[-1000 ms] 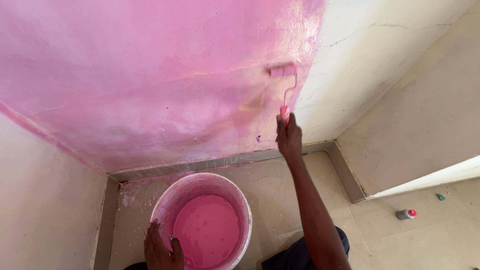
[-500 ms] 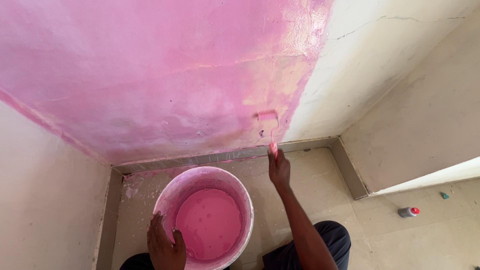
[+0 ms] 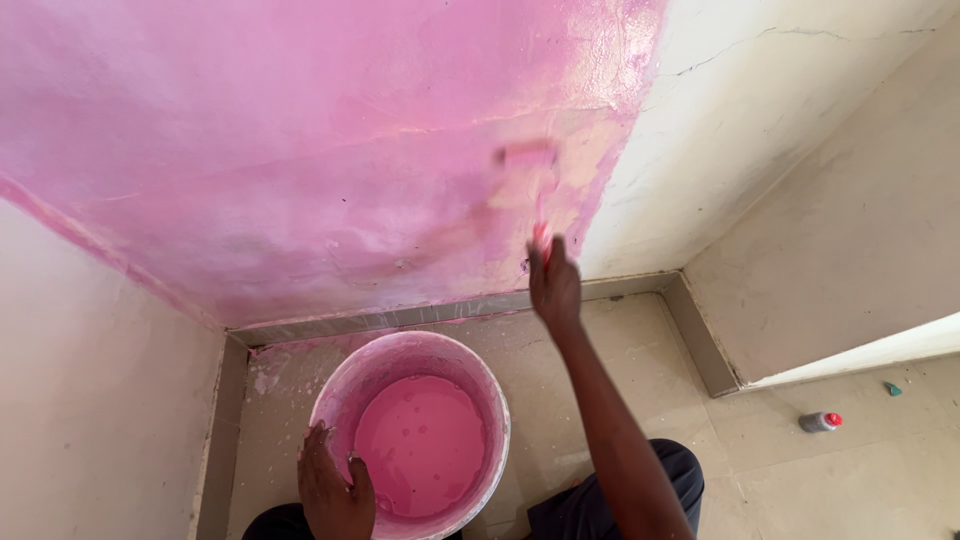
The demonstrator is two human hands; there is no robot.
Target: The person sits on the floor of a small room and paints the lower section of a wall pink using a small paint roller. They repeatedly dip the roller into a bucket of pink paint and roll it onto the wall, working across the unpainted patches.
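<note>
While I watch through the head camera, the right hand (image 3: pixel 555 285) is stretched up toward a wall (image 3: pixel 300 150) coated in wet pink paint, its fingers wrapped tight around the red handle of a small pink paint roller (image 3: pixel 527 160). The roller head is blurred; it lies against the wall just above the fist, at the ragged edge where pink meets bare cream plaster (image 3: pixel 760 110). In my judgement, rolling well here means even pressure and overlapping passes along that edge, so that the patchy, thin area around the roller fills in without drips.

The left hand (image 3: pixel 335 490) sits low in the picture, fingers curled over the near rim of a round white plastic bucket (image 3: pixel 497 420) holding pink paint. The bucket stands on the pale tiled floor (image 3: pixel 620 350), below and left of the roller, well apart from it. A small grey bottle with a red cap (image 3: pixel 820 421) lies on the floor far to the right.
</note>
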